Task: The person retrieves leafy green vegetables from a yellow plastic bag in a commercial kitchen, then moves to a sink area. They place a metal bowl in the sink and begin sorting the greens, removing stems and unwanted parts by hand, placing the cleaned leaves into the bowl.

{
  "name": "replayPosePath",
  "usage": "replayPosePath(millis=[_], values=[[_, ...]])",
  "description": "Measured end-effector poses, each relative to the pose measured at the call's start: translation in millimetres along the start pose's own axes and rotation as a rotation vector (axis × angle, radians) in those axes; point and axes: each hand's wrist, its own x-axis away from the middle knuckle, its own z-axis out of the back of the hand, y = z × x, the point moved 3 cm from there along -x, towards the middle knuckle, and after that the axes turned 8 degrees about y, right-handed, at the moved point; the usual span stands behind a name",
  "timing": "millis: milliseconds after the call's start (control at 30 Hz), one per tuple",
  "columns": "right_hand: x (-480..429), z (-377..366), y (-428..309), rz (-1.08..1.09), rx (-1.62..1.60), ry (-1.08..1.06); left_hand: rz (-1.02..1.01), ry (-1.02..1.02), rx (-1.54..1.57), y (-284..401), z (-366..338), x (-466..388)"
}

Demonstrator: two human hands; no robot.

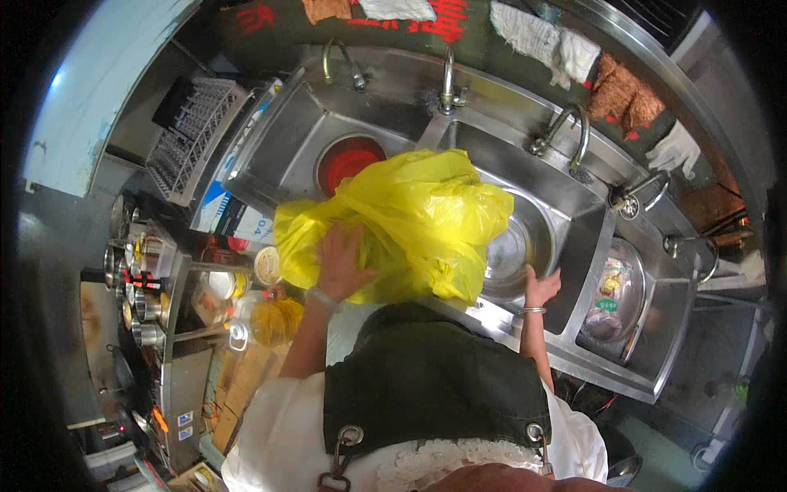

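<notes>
A large, crumpled yellow plastic bag [424,221] spreads over the divider between two steel sink bowls. My left hand [344,261] lies against its near left side, fingers spread and slightly blurred. Behind the bag's right edge, a round metal basin [541,237] sits in the middle sink bowl [510,147], partly covered by the bag. My right hand [541,286] is at the basin's near right rim, thumb and fingers apart. Whether it touches the rim, I cannot tell. In the left sink bowl [295,154] stands a round red container [350,163], partly hidden by the bag.
Several faucets [449,80] line the sink's back edge, below hanging cloths [529,34]. The right bowl holds a metal basin [636,277] with a packaged item [609,295]. To the left are a glass rack [193,135], a yellow oil jug [276,320] and a shelf of metal containers [147,307].
</notes>
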Motion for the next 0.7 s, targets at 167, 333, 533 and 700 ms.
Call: replayPosePath(millis=[167,333,533,700], values=[[20.4,20.2,-151.9,0.639,-0.437,-0.2,-0.119,-0.049,-0.131,15.7,-17.6,-25.2],[12.4,-36.2,-190.0,0.465,-0.324,-0.637,-0.177,-0.178,-0.079,-1.1,-27.3,-47.6],[-79.5,22.4,-87.8,-0.731,-1.415,-0.13,-0.418,-0.085,0.127,-35.8,-32.5,-50.3],[-50.8,84.8,-47.3,-0.838,-1.666,-0.133,-0.614,-0.043,0.315,-62.6,-33.6,-59.2]])
